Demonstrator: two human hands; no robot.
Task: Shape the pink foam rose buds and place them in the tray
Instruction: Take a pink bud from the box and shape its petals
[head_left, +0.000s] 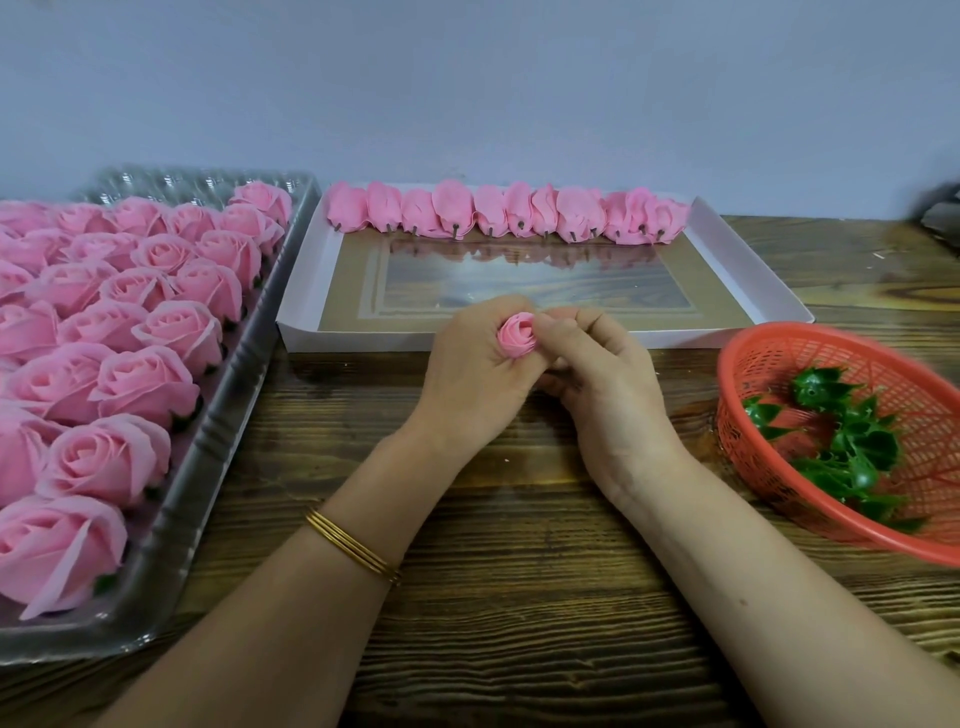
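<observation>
A small pink foam rose bud (517, 335) sits between both hands above the wooden table, just in front of the white box lid. My left hand (467, 374) grips it from the left and below, with a gold bangle on that wrist. My right hand (597, 364) pinches its right edge with curled fingertips. The clear plastic tray (208, 441) on the left holds several rows of opened pink roses (150, 382). Unshaped pink buds (498, 210) with short stems lie in a row along the far side of the white box lid (306, 291).
An orange mesh basket (769, 364) with several green plastic calyxes (852, 441) stands at the right. The wooden table (519, 597) runs under my forearms. A grey wall rises behind, and a dark object (943, 208) shows at the far right edge.
</observation>
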